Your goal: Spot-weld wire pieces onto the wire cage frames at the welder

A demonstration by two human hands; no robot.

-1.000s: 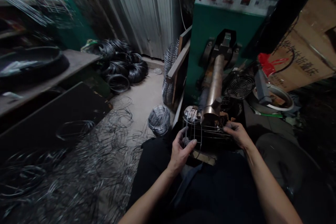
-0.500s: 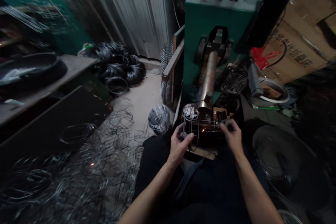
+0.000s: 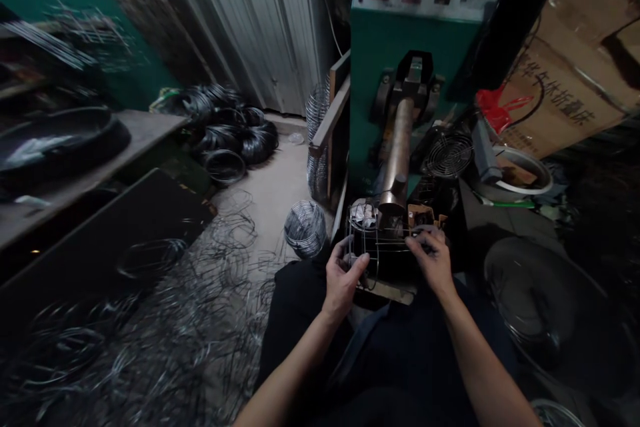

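Observation:
My left hand (image 3: 345,273) is closed around the near left side of a small wire frame (image 3: 377,260), its thumb pressed on the bars. The frame has a squarish grid end, and thin rods stretch from it to the right. Fingers of my right hand (image 3: 433,253) pinch the right ends of those thin wires (image 3: 395,243); the exact contact is hard to make out. Just above the frame is the end of a thick metal cylinder (image 3: 397,160), which juts from a green machine (image 3: 370,100) with a lit red lamp.
On the floor stands a stack of wire rings (image 3: 305,228). Loose wire scraps (image 3: 165,347) litter the left side, with dark wire coils (image 3: 230,127) behind. At right are a round wire grille (image 3: 447,153), a metal bowl (image 3: 537,177) and a cardboard box (image 3: 565,73).
My right hand has shifted slightly left along the wires. Glowing sparks near the frame and on the floor have gone; one small glow shows at far left. My left hand keeps its hold.

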